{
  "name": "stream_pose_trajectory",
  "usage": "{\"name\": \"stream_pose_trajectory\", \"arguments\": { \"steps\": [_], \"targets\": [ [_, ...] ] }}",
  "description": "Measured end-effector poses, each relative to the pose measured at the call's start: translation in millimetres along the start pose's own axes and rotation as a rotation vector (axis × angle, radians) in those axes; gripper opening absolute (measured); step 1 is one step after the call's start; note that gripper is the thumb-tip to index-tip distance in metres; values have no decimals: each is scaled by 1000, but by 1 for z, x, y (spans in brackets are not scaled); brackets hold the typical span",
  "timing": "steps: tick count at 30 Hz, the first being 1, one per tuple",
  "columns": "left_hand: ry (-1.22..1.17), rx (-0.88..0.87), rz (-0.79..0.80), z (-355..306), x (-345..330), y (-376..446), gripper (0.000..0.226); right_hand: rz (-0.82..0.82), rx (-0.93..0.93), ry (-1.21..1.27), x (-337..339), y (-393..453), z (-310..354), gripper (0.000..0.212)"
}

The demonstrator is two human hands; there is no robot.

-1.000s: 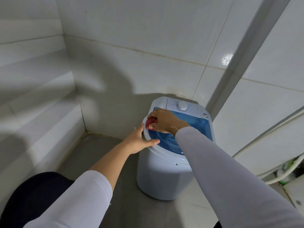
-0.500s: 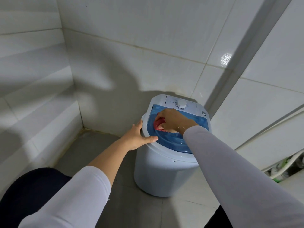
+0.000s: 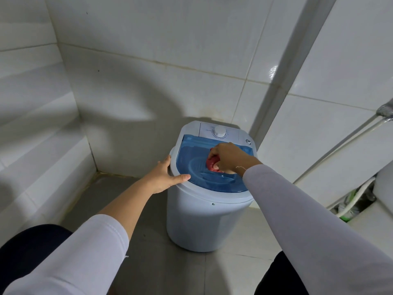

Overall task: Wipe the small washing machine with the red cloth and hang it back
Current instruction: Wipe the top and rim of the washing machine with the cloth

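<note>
Cloth (image 3: 213, 165), soft and bunched, stays pinched in my right hand (image 3: 228, 157); left hand (image 3: 164, 176), spread, steadies light washing machine (image 3: 204, 218) rim.

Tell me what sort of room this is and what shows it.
Most likely a bathroom or wet laundry corner. White glossy wall tiles run down to a grey tiled floor, a small washing machine stands in the corner, and hoses lie at the right edge.

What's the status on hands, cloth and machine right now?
Left hand braces washing machine rim. Right hand grips red cloth, bunched on blue lid. Nothing blocking the lid.
</note>
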State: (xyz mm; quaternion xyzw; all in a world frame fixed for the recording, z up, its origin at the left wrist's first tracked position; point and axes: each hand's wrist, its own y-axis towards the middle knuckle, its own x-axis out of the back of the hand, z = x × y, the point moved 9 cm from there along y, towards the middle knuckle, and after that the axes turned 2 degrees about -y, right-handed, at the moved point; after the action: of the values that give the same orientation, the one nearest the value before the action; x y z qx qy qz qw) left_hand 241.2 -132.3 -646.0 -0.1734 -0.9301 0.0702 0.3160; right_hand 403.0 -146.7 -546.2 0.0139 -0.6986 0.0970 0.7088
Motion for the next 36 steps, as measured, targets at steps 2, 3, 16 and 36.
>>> {"name": "stream_pose_trajectory", "arguments": {
  "steps": [2,3,16,36],
  "targets": [
    [-9,5,7,0,0,0,112,-2,-21,5,1,-7,-10,36],
    [-12,10,10,0,0,-1,112,-2,-32,9,1,-10,-16,36],
    [-11,49,46,-1,2,-8,143,15,-147,93,-2,-44,-67,30],
    [-68,88,-20,-10,15,-5,74,-16,-224,113,34,-57,-77,33]
  ]
}}
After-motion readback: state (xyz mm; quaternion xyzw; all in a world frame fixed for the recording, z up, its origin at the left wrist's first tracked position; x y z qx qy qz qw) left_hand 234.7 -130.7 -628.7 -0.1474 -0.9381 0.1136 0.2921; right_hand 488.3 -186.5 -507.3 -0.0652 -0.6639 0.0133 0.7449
